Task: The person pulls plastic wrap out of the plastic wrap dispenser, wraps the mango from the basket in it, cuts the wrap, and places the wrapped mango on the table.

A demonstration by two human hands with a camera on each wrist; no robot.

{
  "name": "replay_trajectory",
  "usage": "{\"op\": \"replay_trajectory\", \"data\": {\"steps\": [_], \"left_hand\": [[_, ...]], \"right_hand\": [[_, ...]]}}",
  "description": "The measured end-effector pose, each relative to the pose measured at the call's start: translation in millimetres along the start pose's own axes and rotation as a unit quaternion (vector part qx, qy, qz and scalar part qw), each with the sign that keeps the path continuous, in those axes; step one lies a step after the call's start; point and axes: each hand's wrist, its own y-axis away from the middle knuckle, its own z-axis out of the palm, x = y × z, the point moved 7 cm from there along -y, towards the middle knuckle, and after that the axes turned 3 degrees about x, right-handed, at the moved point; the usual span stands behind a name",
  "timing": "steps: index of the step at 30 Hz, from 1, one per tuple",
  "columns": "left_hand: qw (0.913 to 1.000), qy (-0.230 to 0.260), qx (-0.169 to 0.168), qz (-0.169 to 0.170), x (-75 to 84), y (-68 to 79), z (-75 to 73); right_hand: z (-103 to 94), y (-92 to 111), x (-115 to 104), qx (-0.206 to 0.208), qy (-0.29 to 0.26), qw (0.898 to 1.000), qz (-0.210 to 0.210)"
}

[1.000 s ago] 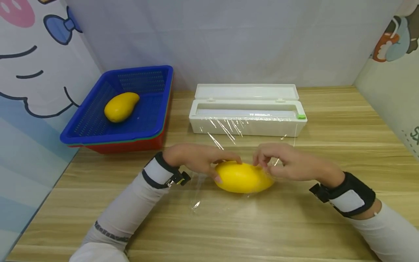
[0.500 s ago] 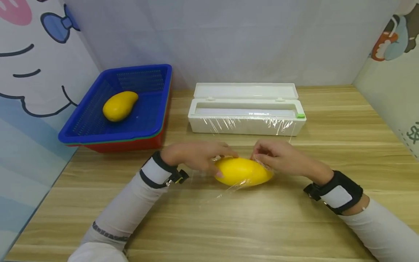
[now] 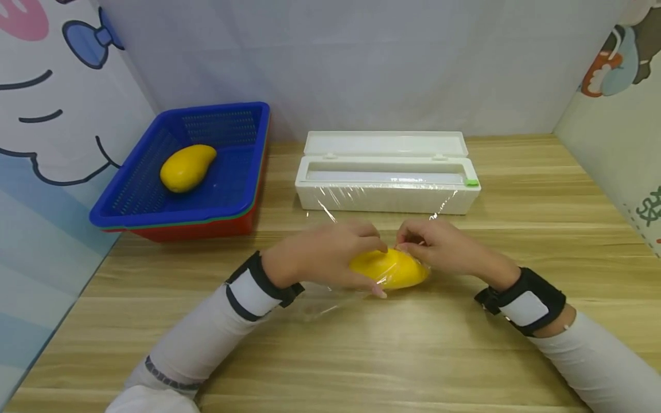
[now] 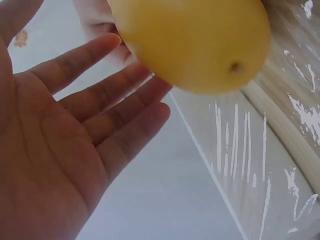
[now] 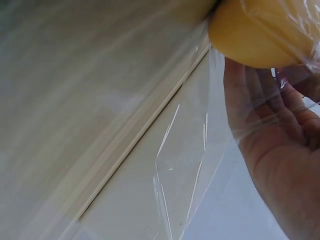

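Observation:
A yellow mango [image 3: 400, 269] lies on the wooden table, partly covered by clear cling film [image 3: 322, 298]. My left hand [image 3: 327, 252] spans its left end, thumb on the near side and fingers on the far side. The left wrist view shows those fingers [image 4: 112, 95] nearly straight, their tips at the mango's skin. At the right end, my right hand [image 3: 439, 244] pinches the film, thumb against bent fingers. Film [image 5: 182, 170] stretches beside this hand in the right wrist view. Behind, the white cling film dispenser [image 3: 387, 198] stands with its lid up, film running from its front.
A blue basket [image 3: 227, 215], stacked on a red one [image 3: 191, 231], stands at the back left with a second mango [image 3: 187, 168] inside. A pale curtain [image 3: 361, 69] hangs behind the table [image 3: 413, 355].
The near edge of the film has folded up over the mango. My left hand has moved right, its thumb now on the mango's near side. My right hand keeps its pinch.

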Motion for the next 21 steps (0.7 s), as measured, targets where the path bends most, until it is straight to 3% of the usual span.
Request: {"op": "replay_trajectory", "data": {"steps": [5, 8, 13, 21], "left_hand": [[0.9984, -0.054, -0.017, 0.002, 9.4, -0.6, 3.9], [0.9979, -0.061, -0.023, -0.003, 10.3, -1.3, 4.8], [0.9989, -0.045, -0.013, 0.004, 9.7, -3.0, 3.3], [0.9994, 0.011, 0.023, 0.021, -0.4, -6.0, 0.3]], "right_hand": [[0.3, -2, 2, 0.005, 0.010, 1.000, 0.001], [1.0, -2, 4, 0.007, 0.006, 1.000, 0.011], [-0.3, -2, 6, 0.014, 0.009, 0.999, 0.032], [-8.1, -2, 3, 0.042, 0.036, 0.998, 0.015]]}}
